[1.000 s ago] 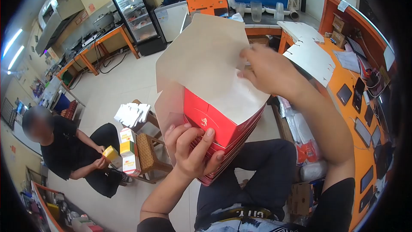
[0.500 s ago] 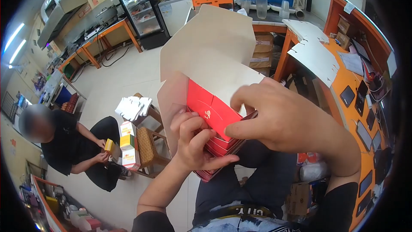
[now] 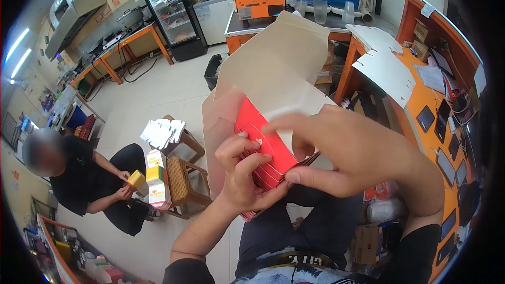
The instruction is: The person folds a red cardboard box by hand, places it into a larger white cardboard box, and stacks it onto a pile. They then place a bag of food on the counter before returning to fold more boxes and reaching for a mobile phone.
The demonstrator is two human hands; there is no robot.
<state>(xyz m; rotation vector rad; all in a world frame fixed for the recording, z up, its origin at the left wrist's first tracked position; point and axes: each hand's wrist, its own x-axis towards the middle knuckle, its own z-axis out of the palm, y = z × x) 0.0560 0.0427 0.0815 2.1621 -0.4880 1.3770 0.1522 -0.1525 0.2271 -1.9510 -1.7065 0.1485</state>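
In front of my lap is a stack of red cardboard cartons (image 3: pixel 256 118) with several layered edges, a small light emblem and cut lines on the front panel. Large pale cardboard flaps (image 3: pixel 273 52) stand up behind it, the inner side showing. My left hand (image 3: pixel 243 171) is wrapped round the front left of the stack, fingers curled over the red panel and thumb underneath. At the right end, my right hand (image 3: pixel 342 144) has its thumb against the lower corner and some fingers behind the red edge. Its index finger stretches over the panel, blurred.
A seated person (image 3: pixel 94 179) at left handles a yellow box (image 3: pixel 138 182). Beside them, stools (image 3: pixel 185 181) carry flat white pieces (image 3: pixel 163 132) and yellow-and-white cartons (image 3: pixel 157 194). An orange counter (image 3: pixel 421 142) with several tablets and white cardboard sheets (image 3: pixel 386 71) runs along the right.
The carton stack and its pale flaps have shifted right and tilted slightly. My right index finger has stretched out leftward over the red panel. The seated person's yellow box has moved a little.
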